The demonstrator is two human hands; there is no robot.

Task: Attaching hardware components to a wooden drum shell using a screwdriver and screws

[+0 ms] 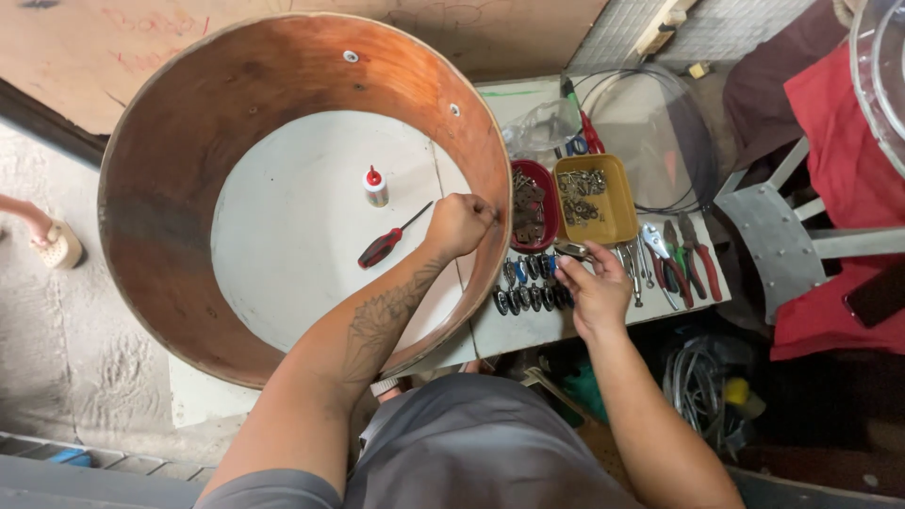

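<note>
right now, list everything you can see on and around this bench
drum shell: one, brown wood, on the bench, left
screwdriver: one, red and black, inside the shell
glue bottle: one, white with red cap, inside the shell
red tray: one, holds metal fittings
yellow tray: one, holds metal fittings
pliers: several, red or green handles, bench right edge
dark lugs: a row, black and silver, by the right hand
metal stool: one, grey, right
left hand: grip on the shell's rim
right hand: on the lugs
</note>
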